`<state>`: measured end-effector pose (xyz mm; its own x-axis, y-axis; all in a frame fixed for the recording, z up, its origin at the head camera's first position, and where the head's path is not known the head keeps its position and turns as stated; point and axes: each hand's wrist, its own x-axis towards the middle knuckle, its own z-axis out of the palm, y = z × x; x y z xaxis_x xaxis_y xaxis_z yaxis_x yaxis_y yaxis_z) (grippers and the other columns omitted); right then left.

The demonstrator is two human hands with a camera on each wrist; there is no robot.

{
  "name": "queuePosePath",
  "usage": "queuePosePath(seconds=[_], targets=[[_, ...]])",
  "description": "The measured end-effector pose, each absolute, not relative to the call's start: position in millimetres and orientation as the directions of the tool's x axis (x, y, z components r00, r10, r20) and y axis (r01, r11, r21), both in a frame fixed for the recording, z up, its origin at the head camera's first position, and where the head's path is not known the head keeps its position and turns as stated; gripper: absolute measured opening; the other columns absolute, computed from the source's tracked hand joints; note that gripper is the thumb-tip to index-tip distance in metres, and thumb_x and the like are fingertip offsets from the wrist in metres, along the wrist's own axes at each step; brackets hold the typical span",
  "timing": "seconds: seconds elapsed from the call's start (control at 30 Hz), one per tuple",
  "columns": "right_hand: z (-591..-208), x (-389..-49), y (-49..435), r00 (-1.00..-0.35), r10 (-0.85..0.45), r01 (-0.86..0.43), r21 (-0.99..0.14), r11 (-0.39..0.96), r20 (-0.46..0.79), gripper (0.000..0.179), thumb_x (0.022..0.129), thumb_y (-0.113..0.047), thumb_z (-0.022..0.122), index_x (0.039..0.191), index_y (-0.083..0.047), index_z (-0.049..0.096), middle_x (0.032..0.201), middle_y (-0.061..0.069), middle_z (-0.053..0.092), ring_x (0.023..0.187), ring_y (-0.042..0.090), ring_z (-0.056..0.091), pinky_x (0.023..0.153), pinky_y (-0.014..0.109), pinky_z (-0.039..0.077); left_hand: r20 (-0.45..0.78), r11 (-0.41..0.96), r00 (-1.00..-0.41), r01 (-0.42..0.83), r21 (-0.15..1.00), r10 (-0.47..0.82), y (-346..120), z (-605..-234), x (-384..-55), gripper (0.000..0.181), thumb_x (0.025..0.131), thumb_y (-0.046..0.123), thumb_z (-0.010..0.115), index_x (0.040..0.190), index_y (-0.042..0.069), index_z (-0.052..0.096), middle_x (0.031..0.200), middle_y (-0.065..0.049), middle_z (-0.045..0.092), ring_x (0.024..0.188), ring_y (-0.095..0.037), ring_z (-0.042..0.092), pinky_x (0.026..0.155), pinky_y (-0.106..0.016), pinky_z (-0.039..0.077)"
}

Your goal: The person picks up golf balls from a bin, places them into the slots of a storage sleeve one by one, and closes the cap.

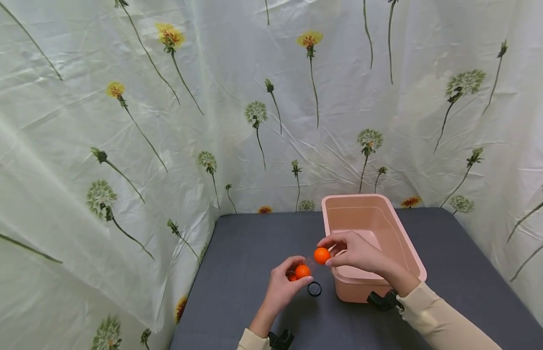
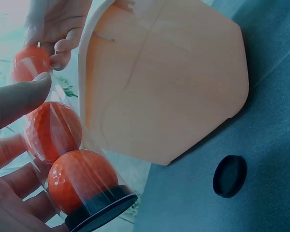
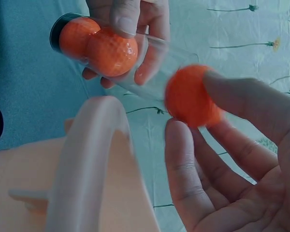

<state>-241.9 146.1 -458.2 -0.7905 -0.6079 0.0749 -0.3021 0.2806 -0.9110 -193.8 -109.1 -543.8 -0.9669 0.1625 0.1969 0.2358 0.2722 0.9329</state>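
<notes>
My left hand (image 1: pixel 283 284) grips a clear plastic tube (image 3: pixel 152 48) with a black cap at its closed end. Two orange golf balls (image 2: pixel 82 179) sit inside, toward that capped end. Between thumb and fingertips, my right hand (image 1: pixel 356 253) pinches another orange golf ball (image 3: pixel 191 94) at the tube's open mouth; whether it is partly inside cannot be told. Below the hands, a loose black cap (image 1: pixel 314 289) lies on the dark table. The right forearm passes over a pink plastic bin (image 1: pixel 405 238).
The pink bin stands on the right of the grey table (image 1: pixel 254 238), close to both hands, its rim just below the right hand. A white curtain (image 1: pixel 262 141) with a dandelion print hangs behind and to the left. Each wrist wears a black camera mount (image 1: pixel 383 300).
</notes>
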Motion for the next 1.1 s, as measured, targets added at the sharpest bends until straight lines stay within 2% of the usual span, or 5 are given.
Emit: queuePosePath(seconds=[0.33,0.73,1.1], targets=[[-459,-240,144,-0.788,-0.611,-0.297,-0.916,0.268,0.077,0.033,0.091,-0.015,0.077,0.123,-0.014,0.069,0.115,0.007,0.069,0.096,0.030,0.068,0.081,0.034,0.057,0.183,0.289,-0.970,0.223,0.931,0.157,-107,-546,-191,0.043,0.080,0.032,0.087,0.119,0.032,0.068,0.112,0.010,0.068,0.096,-0.015,0.063,0.084,-0.029,0.054],[-457,-229,142,-0.802,-0.582,-0.312,-0.924,0.218,0.134,0.034,0.091,-0.023,0.077,0.123,-0.017,0.068,0.116,0.005,0.069,0.100,0.028,0.068,0.084,0.035,0.057,0.207,0.257,-0.974,0.224,0.940,0.092,-119,-546,-187,0.043,0.080,0.028,0.087,0.119,0.028,0.068,0.111,0.006,0.069,0.096,-0.017,0.064,0.084,-0.032,0.054],[-470,-207,118,-0.772,-0.621,-0.308,-0.934,0.179,0.135,0.036,0.091,-0.026,0.077,0.125,-0.021,0.068,0.121,-0.001,0.068,0.103,0.029,0.067,0.089,0.036,0.054,0.214,0.255,-0.977,0.203,0.945,-0.014,-145,-554,-182,0.044,0.078,0.030,0.088,0.117,0.026,0.068,0.113,0.003,0.068,0.095,-0.022,0.064,0.083,-0.034,0.054]])
